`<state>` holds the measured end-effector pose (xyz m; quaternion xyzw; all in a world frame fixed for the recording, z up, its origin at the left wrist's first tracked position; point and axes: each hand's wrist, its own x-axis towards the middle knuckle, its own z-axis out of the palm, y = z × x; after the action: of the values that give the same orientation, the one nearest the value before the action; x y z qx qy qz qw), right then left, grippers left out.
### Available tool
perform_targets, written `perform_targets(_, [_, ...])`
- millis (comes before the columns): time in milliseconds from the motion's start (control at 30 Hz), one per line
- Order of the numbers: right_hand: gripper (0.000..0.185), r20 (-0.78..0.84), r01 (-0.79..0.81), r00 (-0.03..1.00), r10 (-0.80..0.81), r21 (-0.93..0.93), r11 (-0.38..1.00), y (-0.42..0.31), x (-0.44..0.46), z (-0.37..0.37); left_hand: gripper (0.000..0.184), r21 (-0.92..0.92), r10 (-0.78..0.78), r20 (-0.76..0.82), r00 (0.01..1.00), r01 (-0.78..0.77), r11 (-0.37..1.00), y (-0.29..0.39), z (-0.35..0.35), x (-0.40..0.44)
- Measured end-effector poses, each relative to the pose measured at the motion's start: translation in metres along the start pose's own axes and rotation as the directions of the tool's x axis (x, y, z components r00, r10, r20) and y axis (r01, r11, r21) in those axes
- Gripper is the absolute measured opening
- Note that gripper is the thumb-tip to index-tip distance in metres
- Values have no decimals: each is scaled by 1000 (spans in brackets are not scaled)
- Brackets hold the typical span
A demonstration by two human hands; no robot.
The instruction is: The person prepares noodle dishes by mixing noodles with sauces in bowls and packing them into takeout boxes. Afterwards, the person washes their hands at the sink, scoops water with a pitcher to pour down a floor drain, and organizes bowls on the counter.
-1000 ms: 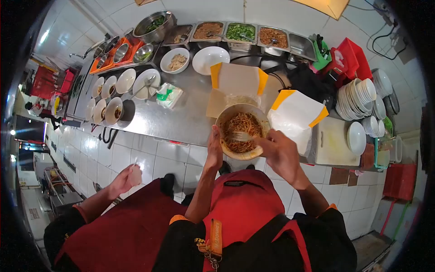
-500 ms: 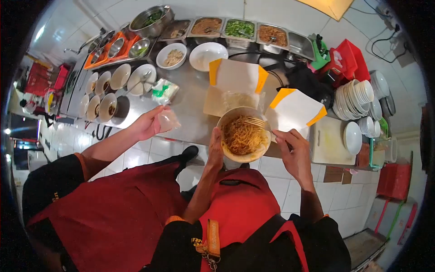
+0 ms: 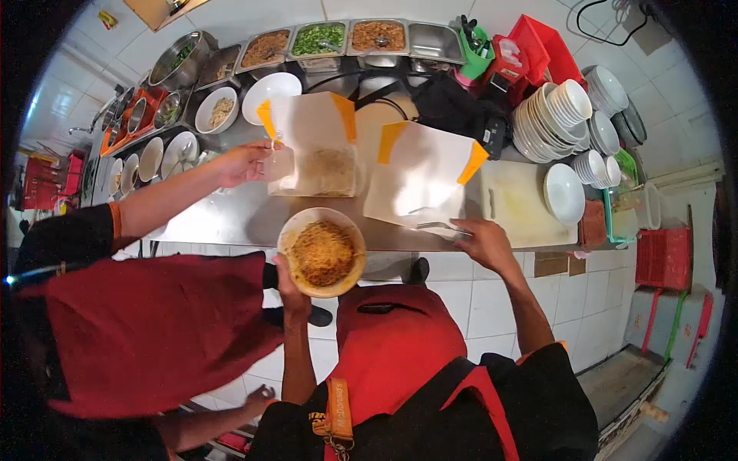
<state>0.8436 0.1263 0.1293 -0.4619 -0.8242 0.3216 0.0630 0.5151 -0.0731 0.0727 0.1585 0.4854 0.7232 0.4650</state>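
Your left hand (image 3: 292,290) grips the bowl (image 3: 347,284) by its side, most fingers hidden; your right hand (image 3: 486,242) pinches the fork (image 3: 438,226), clear of the noodles (image 3: 319,250). These look evenly coloured, so mixing seems largely done. They lie in the bowl, at your left hand; the two open cartons (image 3: 313,123) (image 3: 419,173) beyond your hands show no noodles.
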Motion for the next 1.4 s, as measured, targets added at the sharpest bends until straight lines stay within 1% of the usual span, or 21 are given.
perform_targets(100, [23,89,171,983,-161,-120,978,38,17,0,66,23,25,-21,999,-25,999,-5,29,-21])
perform_targets(200, [16,-55,247,969,-241,167,955,42,14,-7,66,70,70,-85,994,-65,995,-15,44,-41])
perform_targets(333, [14,-143,256,964,-223,278,926,54,7,-30,65,14,103,-161,982,-102,995,-20,68,-54])
perform_targets(400, [14,-299,288,934,-198,297,910,70,-1,-45,66,49,103,-194,976,-95,994,-21,68,-54])
perform_targets(500, [14,-334,140,940,-68,197,970,101,-20,-73,64,85,115,-138,984,-104,991,-26,67,-36])
perform_targets(567, [16,-371,127,927,-48,192,973,133,-27,-82,63,-59,61,-88,994,-66,996,-25,80,-19])
perform_targets(600, [16,-377,78,926,-14,156,985,147,-31,-86,61,-76,-21,-197,980,6,997,-34,67,-5])
perform_targets(633, [16,-386,29,922,21,123,992,161,-37,-86,61,-74,-33,-195,980,19,997,-34,70,5])
perform_targets(700, [26,-342,-47,935,91,135,990,174,-42,-87,62,270,54,-27,998,-45,962,-32,80,35])
perform_targets(767, [38,-339,-70,938,68,5,998,164,-44,-95,57,324,85,-33,996,-70,943,-38,95,61])
perform_targets(833, [42,-374,-81,924,83,20,996,150,-48,-104,52,380,124,-43,991,-98,920,-39,109,86])
perform_targets(900, [46,-412,-93,906,100,39,995,134,-55,-108,45,531,147,200,969,-234,815,-33,120,110])
perform_targets(967, [38,-419,-107,902,105,18,994,120,-61,-111,45,591,135,296,946,-292,752,-19,140,118])
perform_targets(1033, [29,-341,2,940,11,38,999,110,-48,-85,45,636,109,392,913,-355,686,-16,153,126])
perform_targets(1067, [30,-329,149,938,-112,92,984,92,-38,-71,47,647,102,422,901,-377,663,-18,156,131])
perform_targets(1100, [32,-386,323,903,-187,324,889,84,-20,-40,49,657,93,452,887,-402,638,-21,158,136])
perform_targets(1133, [36,-64,-19,988,144,858,513,72,-5,-16,49,651,93,463,881,-409,640,-25,159,141])
perform_targets(1167, [34,-334,284,917,-219,162,945,26,1,-28,48,654,107,511,853,-466,596,-29,159,145])
perform_targets(1200, [35,-429,297,868,-248,51,953,9,17,-20,47,654,118,556,823,-520,549,-33,159,148])
perform_targets(1333, [35,-445,308,848,-288,-27,951,11,55,23,45,661,102,648,754,-624,416,-42,162,153])
perform_targets(1400, [37,-292,263,913,-287,-117,958,14,55,20,43,544,239,767,596,-801,251,-42,166,154])
